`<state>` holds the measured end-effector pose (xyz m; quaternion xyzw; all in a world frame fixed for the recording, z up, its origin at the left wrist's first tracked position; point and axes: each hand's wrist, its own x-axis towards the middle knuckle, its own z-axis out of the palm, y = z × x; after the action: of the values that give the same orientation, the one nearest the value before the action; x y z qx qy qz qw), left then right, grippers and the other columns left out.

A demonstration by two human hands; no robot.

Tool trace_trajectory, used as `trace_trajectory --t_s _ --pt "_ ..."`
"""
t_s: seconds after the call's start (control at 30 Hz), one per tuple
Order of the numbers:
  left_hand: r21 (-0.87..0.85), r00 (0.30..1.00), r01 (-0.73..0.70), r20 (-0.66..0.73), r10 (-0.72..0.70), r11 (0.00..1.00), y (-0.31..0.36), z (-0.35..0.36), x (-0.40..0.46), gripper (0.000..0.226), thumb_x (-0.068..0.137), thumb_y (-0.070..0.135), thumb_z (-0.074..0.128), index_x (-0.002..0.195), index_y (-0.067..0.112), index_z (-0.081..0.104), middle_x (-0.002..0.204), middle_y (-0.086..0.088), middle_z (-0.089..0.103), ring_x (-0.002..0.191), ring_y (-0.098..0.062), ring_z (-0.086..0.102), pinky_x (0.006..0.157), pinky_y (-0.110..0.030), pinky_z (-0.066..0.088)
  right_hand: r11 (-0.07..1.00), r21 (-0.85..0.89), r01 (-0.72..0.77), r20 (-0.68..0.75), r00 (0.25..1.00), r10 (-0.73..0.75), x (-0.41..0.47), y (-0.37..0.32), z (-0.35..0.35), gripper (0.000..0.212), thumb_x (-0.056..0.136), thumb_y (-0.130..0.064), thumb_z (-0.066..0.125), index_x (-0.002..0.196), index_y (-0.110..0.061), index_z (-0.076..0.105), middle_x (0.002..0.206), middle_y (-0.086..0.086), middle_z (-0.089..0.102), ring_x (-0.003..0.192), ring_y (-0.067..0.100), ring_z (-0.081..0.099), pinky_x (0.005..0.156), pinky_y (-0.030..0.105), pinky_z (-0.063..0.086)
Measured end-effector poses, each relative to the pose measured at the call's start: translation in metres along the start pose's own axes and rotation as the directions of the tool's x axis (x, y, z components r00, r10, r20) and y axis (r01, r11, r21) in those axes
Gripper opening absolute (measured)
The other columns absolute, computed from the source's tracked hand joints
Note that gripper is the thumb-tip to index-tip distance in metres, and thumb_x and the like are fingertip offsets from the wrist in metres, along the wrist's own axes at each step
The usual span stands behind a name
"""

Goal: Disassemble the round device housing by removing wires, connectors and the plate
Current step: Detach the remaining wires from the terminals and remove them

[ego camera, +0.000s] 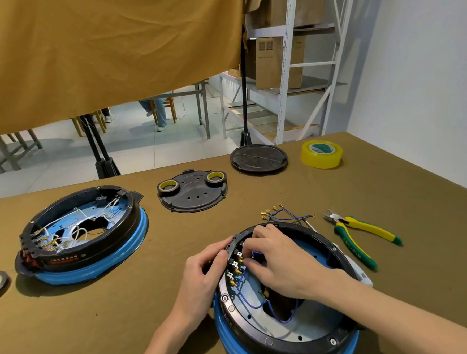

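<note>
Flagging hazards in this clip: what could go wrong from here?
The right hand pulls at brass connectors in the housing; a sharp tug could tear the blue wire from its terminal. The left hand alone steadies the rim, so the housing might tip.

Raised lettering on the green-and-yellow pliers (365,236) handle and the second housing's (64,261) label is too blurred to read.
</note>
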<state>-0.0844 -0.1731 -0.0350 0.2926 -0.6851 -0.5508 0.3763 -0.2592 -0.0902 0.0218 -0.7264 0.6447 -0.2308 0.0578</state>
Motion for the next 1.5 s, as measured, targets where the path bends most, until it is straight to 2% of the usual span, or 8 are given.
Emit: trace_trajectory --t_s 0.17,0.3,0.43,0.63,0.87,0.97,1.3,1.5 --pt "-0.001 1.0 -0.015 0.011 0.015 1.0 0.0003 -0.0003 -0.0001 0.045 0.095 0.045 0.058 0.133 0.022 0.068 0.129 0.009 0.072 0.123 -0.014 0.066 0.105 -0.047 0.052 0.997 -0.064 0.037 0.01 0.999 -0.037 -0.0016 -0.0019 0.0033 0.013 0.101 -0.028 0.053 0.095 -0.018 0.058 0.092 -0.004 0.044 0.089 0.014 0.037 0.08 0.025 0.034" --pt "0.003 0.999 -0.027 0.018 0.027 1.0 0.0 -0.0016 0.0008 0.045 0.096 0.044 0.057 0.133 0.022 0.068 0.129 0.009 0.071 0.123 -0.014 0.066 0.104 -0.043 0.052 1.0 -0.003 0.005 0.048 0.999 -0.004 -0.0002 -0.0021 0.0013 0.013 0.102 -0.028 0.05 0.094 -0.019 0.056 0.09 -0.006 0.044 0.088 0.014 0.039 0.078 0.026 0.033" --pt "0.011 0.999 -0.036 0.024 0.036 0.999 0.0001 -0.0017 0.001 0.044 0.096 0.044 0.057 0.133 0.022 0.068 0.129 0.01 0.071 0.123 -0.014 0.065 0.104 -0.042 0.052 0.998 -0.042 0.045 0.052 0.998 -0.043 -0.0012 -0.0033 -0.0002 0.014 0.102 -0.026 0.051 0.096 -0.016 0.058 0.091 -0.004 0.048 0.089 0.016 0.04 0.081 0.028 0.036" --pt "0.029 0.998 -0.057 0.034 0.056 0.998 0.0001 -0.0003 -0.0001 0.045 0.095 0.047 0.055 0.131 0.025 0.07 0.13 0.015 0.07 0.125 -0.009 0.063 0.104 -0.036 0.049 1.0 -0.024 -0.014 0.052 0.999 0.015 0.0001 -0.0049 -0.0017 0.015 0.101 -0.031 0.053 0.096 -0.019 0.061 0.091 -0.007 0.049 0.089 0.015 0.041 0.081 0.028 0.036" --pt "0.041 0.999 -0.048 0.028 0.046 0.998 -0.0015 -0.001 0.0 0.043 0.098 0.042 0.054 0.133 0.023 0.068 0.133 0.014 0.069 0.128 -0.01 0.061 0.11 -0.045 0.047 0.999 0.016 -0.039 0.059 0.998 0.038 0.0 -0.0043 -0.0009 0.014 0.1 -0.029 0.054 0.095 -0.018 0.062 0.091 -0.005 0.051 0.089 0.015 0.042 0.081 0.029 0.038" --pt "0.043 0.999 -0.046 0.022 0.045 0.998 -0.0004 -0.0005 -0.0006 0.048 0.095 0.048 0.054 0.133 0.023 0.068 0.134 0.015 0.068 0.128 -0.009 0.061 0.111 -0.046 0.047 0.999 0.022 -0.046 0.063 0.997 0.044 0.0001 -0.0031 -0.0012 0.014 0.099 -0.03 0.055 0.093 -0.02 0.063 0.09 -0.005 0.052 0.088 0.015 0.043 0.081 0.032 0.04" --pt "0.051 0.999 -0.037 0.023 0.036 0.998 0.0014 0.0003 -0.0007 0.041 0.099 0.035 0.052 0.135 0.02 0.067 0.133 0.013 0.069 0.128 -0.009 0.061 0.111 -0.043 0.047 0.999 0.017 -0.035 0.051 0.998 0.034 0.0003 -0.0012 0.0001 0.013 0.099 -0.031 0.055 0.093 -0.022 0.062 0.09 -0.007 0.051 0.088 0.014 0.041 0.081 0.031 0.04" --pt "0.046 0.999 -0.034 0.017 0.034 0.998 0.0018 0.0009 -0.0022 0.044 0.098 0.041 0.053 0.134 0.021 0.067 0.134 0.014 0.068 0.128 -0.01 0.062 0.111 -0.047 0.047 0.999 0.033 -0.028 0.053 0.998 0.026 -0.0009 0.0 -0.0009 0.013 0.099 -0.03 0.056 0.093 -0.021 0.062 0.09 -0.005 0.051 0.089 0.016 0.042 0.082 0.033 0.041"
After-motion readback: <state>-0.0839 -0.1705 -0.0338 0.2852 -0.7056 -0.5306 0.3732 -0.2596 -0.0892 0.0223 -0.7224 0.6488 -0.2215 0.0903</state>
